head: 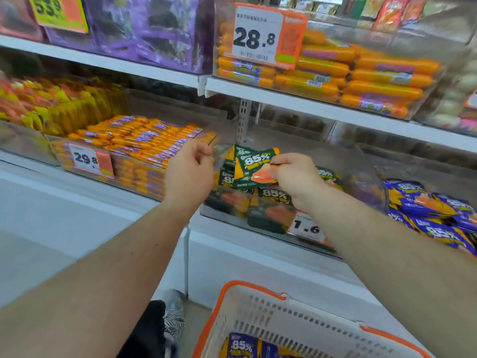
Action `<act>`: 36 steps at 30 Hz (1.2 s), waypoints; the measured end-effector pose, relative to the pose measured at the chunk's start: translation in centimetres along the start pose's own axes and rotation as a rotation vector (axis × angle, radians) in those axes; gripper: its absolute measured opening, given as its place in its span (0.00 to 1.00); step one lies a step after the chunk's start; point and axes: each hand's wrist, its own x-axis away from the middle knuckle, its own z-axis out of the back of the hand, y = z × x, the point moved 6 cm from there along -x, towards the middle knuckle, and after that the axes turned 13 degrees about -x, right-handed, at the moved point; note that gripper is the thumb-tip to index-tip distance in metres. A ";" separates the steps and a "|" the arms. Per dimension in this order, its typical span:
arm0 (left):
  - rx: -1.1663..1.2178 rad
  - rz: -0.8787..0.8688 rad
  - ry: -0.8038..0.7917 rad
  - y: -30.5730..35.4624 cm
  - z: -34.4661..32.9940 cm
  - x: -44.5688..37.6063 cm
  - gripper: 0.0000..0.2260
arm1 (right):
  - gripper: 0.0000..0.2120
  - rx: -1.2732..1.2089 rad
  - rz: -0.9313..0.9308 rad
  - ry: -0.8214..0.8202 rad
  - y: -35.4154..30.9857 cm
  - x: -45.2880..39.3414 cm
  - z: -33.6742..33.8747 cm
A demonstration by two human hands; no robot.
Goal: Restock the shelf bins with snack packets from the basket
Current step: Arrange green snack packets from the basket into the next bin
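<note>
Green packet (254,166) pinched in right hand (294,174)

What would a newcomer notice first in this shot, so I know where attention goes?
Probably the right hand gripping a green snack packet over the clear middle bin, while the left hand pinches that bin's left corner. Next, the big 28.8 price tag above, and the orange-rimmed basket below.

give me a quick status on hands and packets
Right hand holds green packet over clear bin. Left hand pinches bin's corner. Basket below, purple packets inside. Nothing blocking.
</note>
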 end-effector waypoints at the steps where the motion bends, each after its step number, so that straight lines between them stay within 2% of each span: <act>1: 0.003 -0.003 0.008 0.2 0.2 0.1 0.12 | 0.09 0.034 -0.046 -0.023 0.4 -0.5 -1.2; 3: 0.008 -0.007 0.018 0.3 0.4 0.1 0.11 | 0.09 0.173 -0.096 -0.116 0.6 -0.6 -3.4; 6: -0.021 -0.038 0.015 0.6 0.4 0.2 0.12 | 0.15 0.452 -0.094 -0.314 0.3 0.7 -5.6; 9: -0.030 -0.060 -0.002 0.7 0.2 0.2 0.11 | 0.10 0.557 -0.110 -0.382 0.8 0.9 -6.3; 10: -0.041 -0.057 -0.011 0.6 0.1 0.2 0.10 | 0.06 0.600 -0.129 -0.369 1.2 0.9 -6.3; 11: -0.050 -0.058 -0.017 0.6 0.1 0.2 0.10 | 0.07 0.638 -0.144 -0.350 1.5 0.8 -6.2; 14: -0.083 -0.081 -0.027 0.9 0.0 0.6 0.08 | 0.10 0.642 -0.175 -0.284 1.4 0.8 -5.8; 16: -0.104 -0.103 -0.047 1.2 -0.1 0.9 0.08 | 0.11 0.644 -0.172 -0.294 1.2 0.9 -5.7; 19: -0.149 -0.126 -0.101 1.5 -0.5 1.3 0.08 | 0.19 0.647 -0.176 -0.321 1.0 1.2 -5.8; 24: -0.220 -0.147 -0.164 1.5 -1.5 1.6 0.08 | 0.15 0.573 -0.157 -0.371 0.9 1.7 -6.3; 29: -0.264 -0.176 -0.209 1.6 -2.1 1.8 0.08 | 0.12 0.705 -0.156 -0.355 0.9 1.7 -6.2; 36: -0.289 -0.234 -0.188 2.1 -2.1 2.1 0.07 | 0.18 0.564 -0.159 -0.257 0.7 1.2 -5.7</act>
